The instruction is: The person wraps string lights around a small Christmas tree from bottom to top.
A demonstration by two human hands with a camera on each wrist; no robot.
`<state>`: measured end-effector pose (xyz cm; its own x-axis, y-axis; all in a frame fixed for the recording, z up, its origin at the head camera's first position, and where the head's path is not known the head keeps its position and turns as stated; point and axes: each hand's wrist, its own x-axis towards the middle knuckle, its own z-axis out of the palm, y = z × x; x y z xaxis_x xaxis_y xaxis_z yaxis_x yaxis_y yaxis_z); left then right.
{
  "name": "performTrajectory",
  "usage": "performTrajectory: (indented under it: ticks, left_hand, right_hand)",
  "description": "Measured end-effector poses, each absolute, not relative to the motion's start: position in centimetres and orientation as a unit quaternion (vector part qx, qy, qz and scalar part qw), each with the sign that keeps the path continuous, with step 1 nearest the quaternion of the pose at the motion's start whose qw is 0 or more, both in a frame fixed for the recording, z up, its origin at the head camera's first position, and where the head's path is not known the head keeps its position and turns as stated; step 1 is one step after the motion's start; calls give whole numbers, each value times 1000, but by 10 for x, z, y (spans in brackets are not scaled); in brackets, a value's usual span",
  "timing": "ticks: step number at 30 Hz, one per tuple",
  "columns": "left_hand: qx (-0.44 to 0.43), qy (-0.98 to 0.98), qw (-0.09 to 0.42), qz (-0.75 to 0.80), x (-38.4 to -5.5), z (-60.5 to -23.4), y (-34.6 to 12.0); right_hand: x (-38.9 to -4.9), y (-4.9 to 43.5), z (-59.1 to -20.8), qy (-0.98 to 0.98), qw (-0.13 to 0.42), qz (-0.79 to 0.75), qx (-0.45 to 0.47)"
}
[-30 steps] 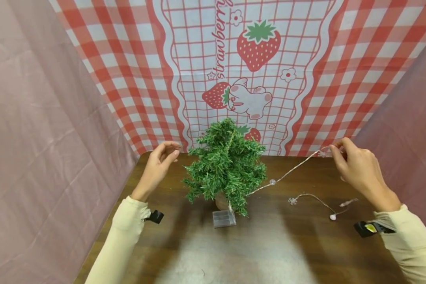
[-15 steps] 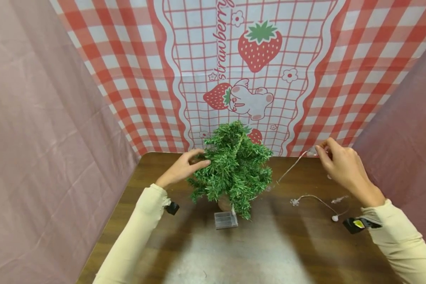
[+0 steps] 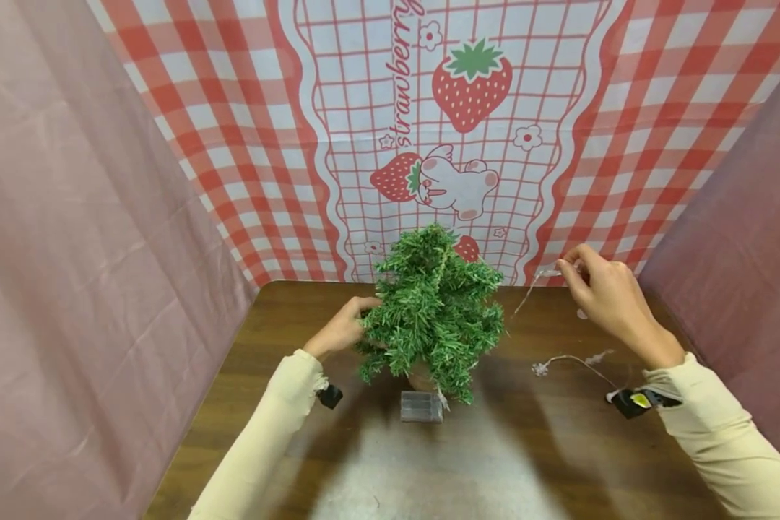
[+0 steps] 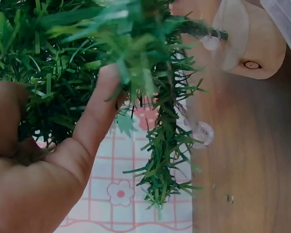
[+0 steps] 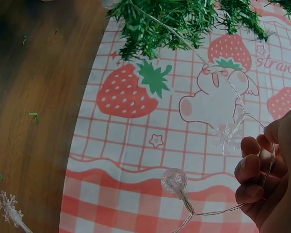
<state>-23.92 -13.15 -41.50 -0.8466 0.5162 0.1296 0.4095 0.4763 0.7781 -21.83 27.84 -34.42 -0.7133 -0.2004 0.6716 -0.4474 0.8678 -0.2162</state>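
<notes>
A small artificial Christmas tree (image 3: pixel 432 310) stands on its wooden base (image 4: pixel 259 48) near the back of the table. My left hand (image 3: pixel 344 328) reaches into its left side; in the left wrist view the thumb and fingers grip the branches, with some fingers hidden in the foliage. Over at the right, my right hand (image 3: pixel 607 292) pinches a string of fairy lights (image 5: pixel 218 211), held raised from the table. A clear snowflake light (image 5: pixel 228 136) and a round bulb (image 5: pixel 174 181) hang beside its fingers. From there the wire runs to the tree.
A clear battery box (image 3: pixel 421 406) lies in front of the tree base. More of the light string, with a snowflake light (image 3: pixel 540 369), lies on the brown table (image 3: pixel 286 448) below my right hand. A strawberry-print cloth (image 3: pixel 471 87) hangs behind, with pink cloth at both sides.
My left hand has moved right, from beside the tree into its branches. The tree has shifted slightly right. My right hand has come left toward it, and the wire between has slackened.
</notes>
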Motion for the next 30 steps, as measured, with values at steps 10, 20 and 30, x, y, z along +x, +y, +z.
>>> performTrajectory:
  ticks: [10, 20, 30]
  left_hand:
    - [315, 821, 88, 469, -216, -416, -114]
    - [295, 781, 175, 522, -223, -376, -143]
    - [267, 783, 212, 520, -244, -376, -136]
  right_hand:
    - [-215, 277, -334, -897, 335, 208, 198]
    - [-215, 276, -330, -898, 319, 217, 212]
    - [-221, 263, -332, -890, 300, 249, 237]
